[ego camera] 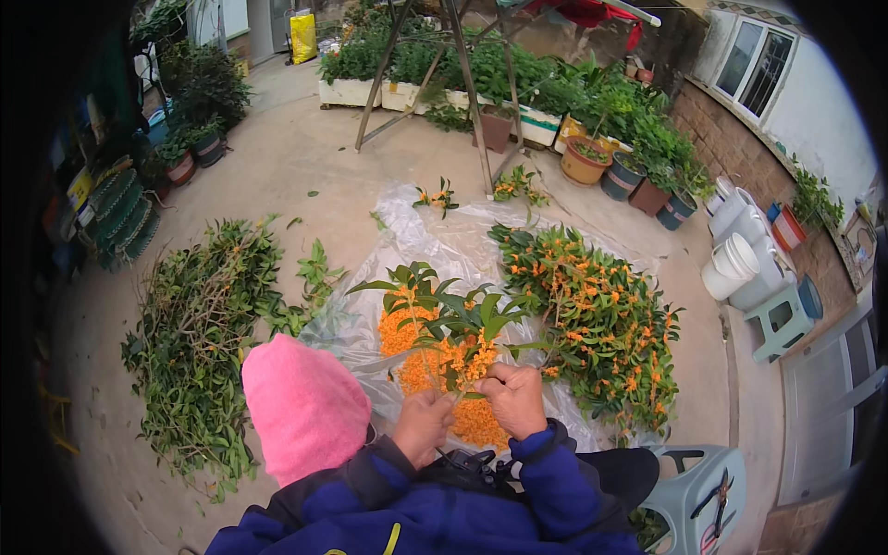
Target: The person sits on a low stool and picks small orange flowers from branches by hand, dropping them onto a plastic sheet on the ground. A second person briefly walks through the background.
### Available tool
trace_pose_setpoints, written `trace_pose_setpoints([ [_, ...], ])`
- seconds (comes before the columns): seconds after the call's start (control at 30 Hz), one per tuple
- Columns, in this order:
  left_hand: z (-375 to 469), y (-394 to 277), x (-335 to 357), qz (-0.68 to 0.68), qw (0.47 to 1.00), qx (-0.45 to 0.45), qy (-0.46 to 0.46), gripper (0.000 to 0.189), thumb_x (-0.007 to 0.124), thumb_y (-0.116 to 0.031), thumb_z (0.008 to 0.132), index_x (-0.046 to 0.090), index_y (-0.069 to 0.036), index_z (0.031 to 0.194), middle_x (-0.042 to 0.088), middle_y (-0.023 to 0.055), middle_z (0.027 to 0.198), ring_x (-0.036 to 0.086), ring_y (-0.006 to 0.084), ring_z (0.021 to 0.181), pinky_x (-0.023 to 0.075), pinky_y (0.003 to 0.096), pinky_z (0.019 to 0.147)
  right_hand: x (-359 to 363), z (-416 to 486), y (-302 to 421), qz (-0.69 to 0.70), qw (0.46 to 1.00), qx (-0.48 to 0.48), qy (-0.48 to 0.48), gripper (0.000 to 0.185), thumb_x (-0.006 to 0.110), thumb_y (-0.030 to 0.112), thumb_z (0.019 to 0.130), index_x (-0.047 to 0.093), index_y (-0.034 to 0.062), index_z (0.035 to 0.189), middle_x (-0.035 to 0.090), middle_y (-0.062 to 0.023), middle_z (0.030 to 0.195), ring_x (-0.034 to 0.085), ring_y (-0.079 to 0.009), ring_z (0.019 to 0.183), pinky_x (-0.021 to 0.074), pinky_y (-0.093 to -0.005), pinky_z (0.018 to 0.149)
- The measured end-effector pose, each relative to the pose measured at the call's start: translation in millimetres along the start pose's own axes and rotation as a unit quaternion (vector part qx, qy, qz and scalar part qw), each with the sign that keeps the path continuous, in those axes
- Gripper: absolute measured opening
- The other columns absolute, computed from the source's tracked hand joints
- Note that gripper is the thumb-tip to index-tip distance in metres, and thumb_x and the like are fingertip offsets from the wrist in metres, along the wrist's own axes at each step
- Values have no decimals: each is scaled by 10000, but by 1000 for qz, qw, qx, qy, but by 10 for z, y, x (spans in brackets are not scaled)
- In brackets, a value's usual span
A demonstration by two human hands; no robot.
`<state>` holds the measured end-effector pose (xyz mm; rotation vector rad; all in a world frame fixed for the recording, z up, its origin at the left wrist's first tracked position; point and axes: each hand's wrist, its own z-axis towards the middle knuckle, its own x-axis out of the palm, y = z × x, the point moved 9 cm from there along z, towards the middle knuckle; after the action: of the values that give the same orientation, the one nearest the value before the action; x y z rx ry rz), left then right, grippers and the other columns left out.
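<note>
My left hand (424, 424) holds the lower stem of a flowering osmanthus branch (472, 312) in front of my body. At a cluster of small orange flowers (479, 357) on that branch, the fingers of my right hand (515, 399) are pinched together. Dark green leaves spread above both hands. Beneath the branch, loose orange blossoms (479, 423) lie heaped on a clear plastic sheet (354, 326). A pile of flowering branches (596, 326) rests to the right, partly on the sheet.
To the left lies a heap of leafy cuttings (201, 333). Pink cloth (302, 409) bulges beside my left arm. Hand pruners (721, 496) lie on a plastic stool (683, 485) at right. A metal frame (468, 90) and planters (350, 92) stand ahead; white buckets (732, 263) stand right.
</note>
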<state>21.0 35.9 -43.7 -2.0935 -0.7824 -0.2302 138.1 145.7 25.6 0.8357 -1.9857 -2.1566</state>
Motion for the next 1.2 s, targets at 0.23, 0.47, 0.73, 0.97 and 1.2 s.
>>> trace_pose_setpoints([
  [0.23,-39,-47,-17,-20,999,-20,-31,223,586,-243,1021,458,-104,904,473,-11,685,288,43,457,254,229,395,-275,18,46,38,980,-35,-194,107,680,28,794,712,-64,836,591,-21,618,521,-91,590,427,-291,558],
  [0.47,-9,-131,-93,-24,995,59,-76,188,621,-201,991,485,-83,938,493,-4,673,312,50,427,260,233,371,-421,62,-178,-220,944,-141,-201,148,679,45,791,731,-32,906,684,-123,736,597,-169,619,468,-328,586],
  [0.73,-1,-265,-154,-16,972,192,-135,196,668,-65,931,526,-65,796,531,-1,683,448,67,558,345,255,494,-87,-105,183,145,980,-5,-139,90,731,49,810,690,-31,817,629,-107,651,567,-149,571,453,-313,557],
  [0.97,-3,-239,-64,11,990,122,-70,179,635,-122,963,483,-74,882,500,3,659,321,55,412,238,240,367,-52,-48,159,123,985,-32,-120,169,701,27,854,636,-48,717,619,-41,605,570,-83,572,461,-245,561],
  [1.2,36,89,32,-99,982,-124,100,127,587,-138,996,479,-90,948,496,23,723,285,59,478,249,230,423,-59,-32,71,217,975,22,-41,93,669,1,876,689,-57,806,666,-55,706,609,-103,602,486,-241,569],
])
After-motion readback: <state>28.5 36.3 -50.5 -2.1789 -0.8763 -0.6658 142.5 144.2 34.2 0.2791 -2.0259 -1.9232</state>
